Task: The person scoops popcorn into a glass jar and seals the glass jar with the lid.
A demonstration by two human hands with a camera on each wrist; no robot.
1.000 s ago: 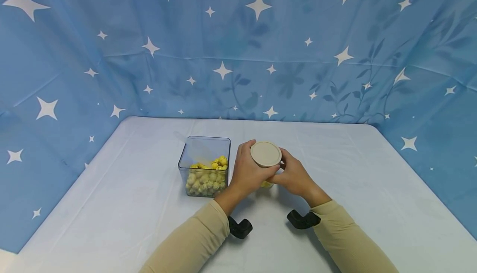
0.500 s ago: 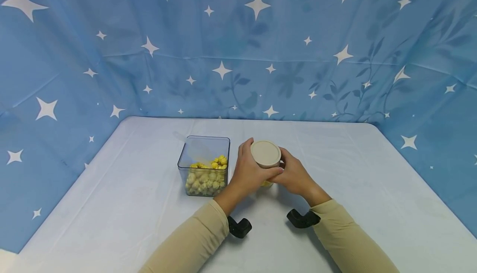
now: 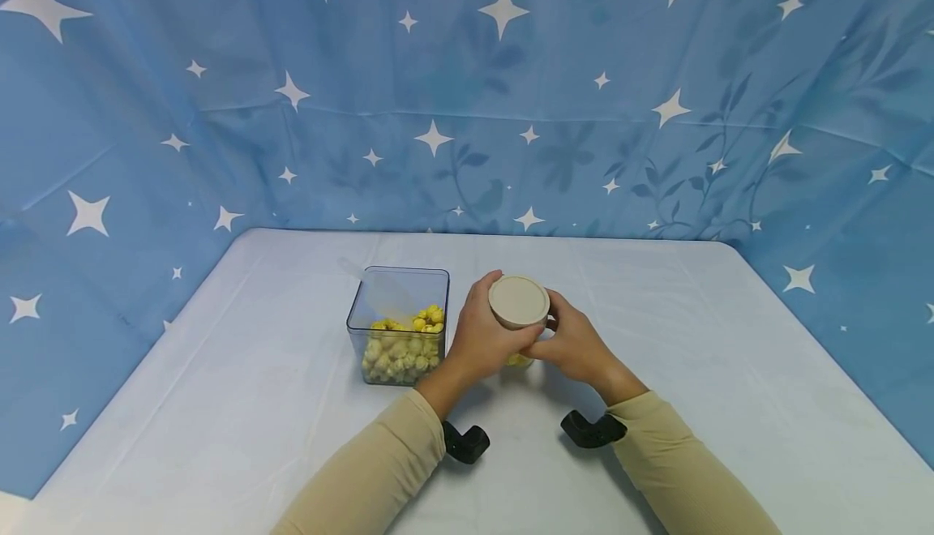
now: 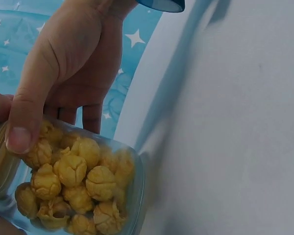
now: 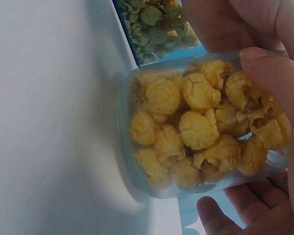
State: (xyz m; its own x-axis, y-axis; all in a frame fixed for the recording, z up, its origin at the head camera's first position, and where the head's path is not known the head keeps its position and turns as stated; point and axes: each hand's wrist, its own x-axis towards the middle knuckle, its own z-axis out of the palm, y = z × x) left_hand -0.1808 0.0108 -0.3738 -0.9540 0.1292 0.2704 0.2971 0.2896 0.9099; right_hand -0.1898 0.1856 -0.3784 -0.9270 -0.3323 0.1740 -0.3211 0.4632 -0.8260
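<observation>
Right now I have both hands wrapped around a small clear jar [image 3: 520, 332] of yellow popcorn [image 5: 201, 127], which stands near the middle of the table [image 3: 693, 373]. My left hand [image 3: 481, 340] curls round the jar's left side, thumb pressed against the clear wall in the left wrist view. My right hand [image 3: 576, 348] curls round its right side, with a fingertip on the wall and more fingers below it in the right wrist view. A round beige lid [image 3: 519, 301] sits on top of the jar, between my two hands; I cannot tell whether any finger touches it. Just to the left of my left hand stands a square clear tub [image 3: 399, 324], open on top and partly filled with more popcorn. Behind the table's far edge hangs a blue cloth with white stars [image 3: 467, 89].
</observation>
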